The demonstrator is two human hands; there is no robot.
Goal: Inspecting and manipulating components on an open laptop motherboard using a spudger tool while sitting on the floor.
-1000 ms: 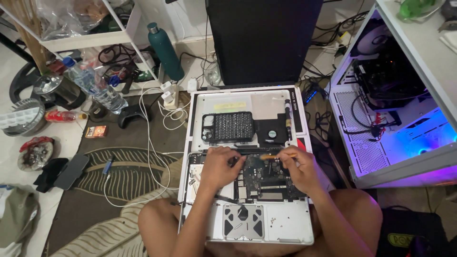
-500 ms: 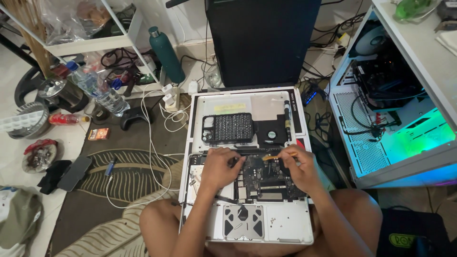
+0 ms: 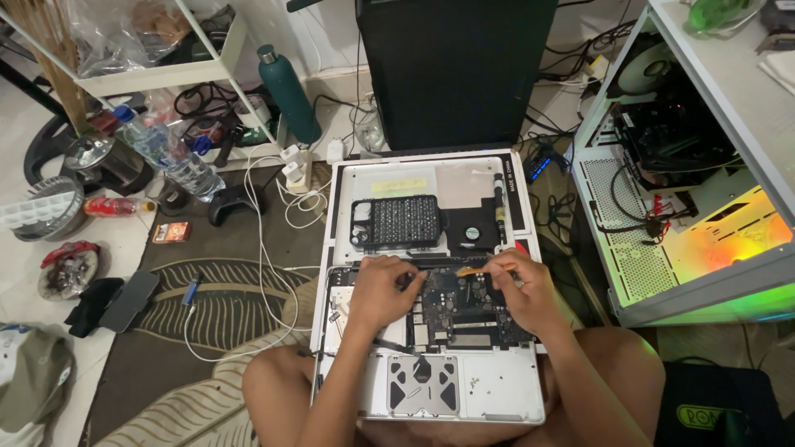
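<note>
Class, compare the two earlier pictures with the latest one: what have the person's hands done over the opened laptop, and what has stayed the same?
Very little moved. The right hand stays at the top edge of the circuit board, fingertips pinched by an orange strip there; whether it grips it is unclear. The left hand stays pressed on the board's left side. The opened laptop, the screwdriver-bit case and the small fan lie as before.

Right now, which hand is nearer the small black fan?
Right. The right hand sits just below and right of the small black fan; the left hand is further off, down to its left.
</note>
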